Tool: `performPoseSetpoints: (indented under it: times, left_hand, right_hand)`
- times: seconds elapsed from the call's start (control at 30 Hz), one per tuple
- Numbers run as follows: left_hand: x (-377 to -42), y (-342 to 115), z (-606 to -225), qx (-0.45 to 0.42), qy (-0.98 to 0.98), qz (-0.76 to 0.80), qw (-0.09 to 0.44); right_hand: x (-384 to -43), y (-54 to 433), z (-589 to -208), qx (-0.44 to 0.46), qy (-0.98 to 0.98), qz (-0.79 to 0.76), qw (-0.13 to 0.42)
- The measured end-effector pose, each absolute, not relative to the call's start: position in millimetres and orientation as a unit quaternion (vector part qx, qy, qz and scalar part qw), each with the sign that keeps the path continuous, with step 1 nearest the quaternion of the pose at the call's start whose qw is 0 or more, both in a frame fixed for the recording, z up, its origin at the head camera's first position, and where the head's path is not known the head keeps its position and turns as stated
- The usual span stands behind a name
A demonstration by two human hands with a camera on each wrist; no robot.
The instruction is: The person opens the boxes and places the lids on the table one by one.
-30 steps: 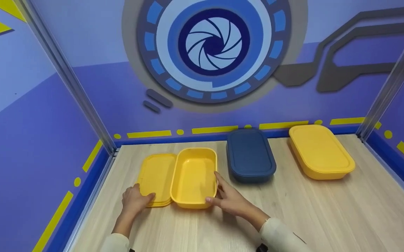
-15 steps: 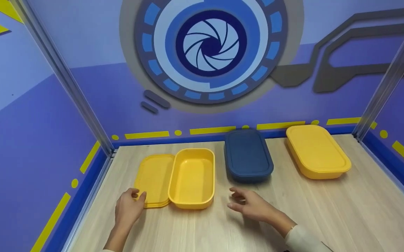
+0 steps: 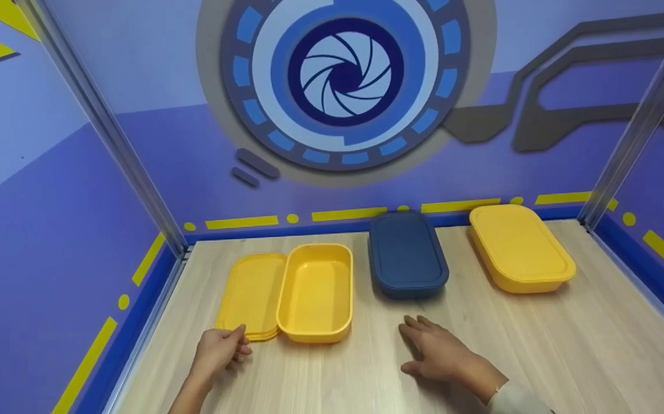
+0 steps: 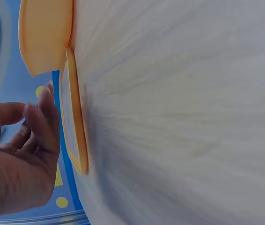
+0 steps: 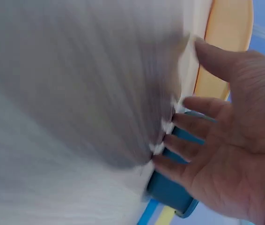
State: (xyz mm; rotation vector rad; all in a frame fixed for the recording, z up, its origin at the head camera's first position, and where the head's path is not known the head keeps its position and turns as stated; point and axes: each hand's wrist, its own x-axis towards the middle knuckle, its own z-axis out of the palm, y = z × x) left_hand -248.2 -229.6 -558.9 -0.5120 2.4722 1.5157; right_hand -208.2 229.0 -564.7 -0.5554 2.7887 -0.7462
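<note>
An uncovered yellow food container (image 3: 316, 296) stands at left centre of the table, showing its bare inside. Against its left side lies a flat yellow lid (image 3: 254, 293), with what looks like another layer under it. My left hand (image 3: 219, 352) hovers at the lid's near left corner, fingers loosely bent and holding nothing; a gap to the lid (image 4: 78, 117) shows in the left wrist view. Fingers spread, my right hand (image 3: 444, 353) is low over the wood in front of a lidded dark blue container (image 3: 409, 253), its fingertips right at the tabletop in the right wrist view.
A second yellow container (image 3: 521, 247), with its lid on, stands at the back right. Printed blue-purple panels (image 3: 165, 155) rise behind and beside the wooden table (image 3: 332, 385). Metal posts (image 3: 107, 126) mark the back corners.
My right hand has let go of the uncovered container and moved right, its fingers spreading. My left hand has come off the lid, drawing slightly toward me. The containers stay put.
</note>
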Motion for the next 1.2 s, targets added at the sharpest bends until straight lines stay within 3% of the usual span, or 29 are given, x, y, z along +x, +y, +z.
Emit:
performPoseSetpoints:
  times: [0.17,0.37,1.2]
  left_hand:
    - [-246.7,-234.2,-564.6,-0.191,0.802,0.547,0.143]
    - [-249.3,-241.5,-568.6,-0.225,0.780,0.561,0.161]
    - [-277.3,-229.5,-577.8,-0.249,0.774,0.568,0.129]
  right_hand:
    - [-202.7,223.2,-563.2,-0.170,0.948,-0.225,0.145]
    - [-202.3,219.4,-559.2,-0.153,0.953,-0.204,0.165]
    - [-200.8,224.5,-566.7,-0.166,0.944,-0.237,0.161]
